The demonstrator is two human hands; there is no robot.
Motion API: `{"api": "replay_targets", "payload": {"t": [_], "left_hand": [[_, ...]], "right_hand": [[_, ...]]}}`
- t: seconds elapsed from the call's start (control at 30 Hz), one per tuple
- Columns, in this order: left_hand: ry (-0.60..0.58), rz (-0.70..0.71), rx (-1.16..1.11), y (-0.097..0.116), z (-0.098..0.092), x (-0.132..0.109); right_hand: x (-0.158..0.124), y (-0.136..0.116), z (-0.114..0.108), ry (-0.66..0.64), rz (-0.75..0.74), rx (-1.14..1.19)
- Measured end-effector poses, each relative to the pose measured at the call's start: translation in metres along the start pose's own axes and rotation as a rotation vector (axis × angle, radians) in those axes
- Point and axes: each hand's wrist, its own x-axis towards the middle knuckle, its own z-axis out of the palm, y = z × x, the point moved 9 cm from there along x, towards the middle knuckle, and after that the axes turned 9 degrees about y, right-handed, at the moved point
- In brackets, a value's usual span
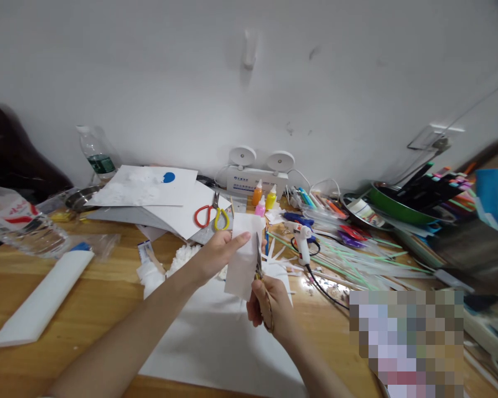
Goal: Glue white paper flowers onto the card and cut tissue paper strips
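My left hand [218, 254] grips a white strip of paper [240, 271] and holds it up over the table, thumb across its front. In my right hand [274, 307] is a pair of scissors [259, 265], with its gold-coloured handles among my fingers. The blades point up and lie at the right edge of the paper strip. Beneath both hands a large white sheet [216, 342] lies on the wooden table. Fluffy white cotton [185, 257] sits just beyond my left forearm.
Red-and-yellow-handled scissors [211, 215] lie on stacked paper. Small paint bottles [270, 197] stand near a wall-side emergency light [257, 182]. A glue gun [302, 243] with a cord is at right, near a green pan [398, 204]. A folded paper piece [45, 298] and large bottle [22, 221] are left.
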Motion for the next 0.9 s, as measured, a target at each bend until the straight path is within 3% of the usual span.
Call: {"api": "replay_targets", "payload": {"t": [0.27, 0.53, 0.9], "left_hand": [[-0.079, -0.008, -0.162, 0.003, 0.015, -0.006], [-0.075, -0.036, -0.054, -0.008, 0.019, -0.006], [-0.109, -0.029, -0.04, -0.01, 0.02, -0.005]], "right_hand": [[-0.002, 0.0, -0.005, 0.034, 0.011, -0.029], [-0.002, -0.012, -0.013, 0.074, -0.062, -0.114], [-0.001, -0.013, -0.014, 0.107, -0.026, -0.08]]}}
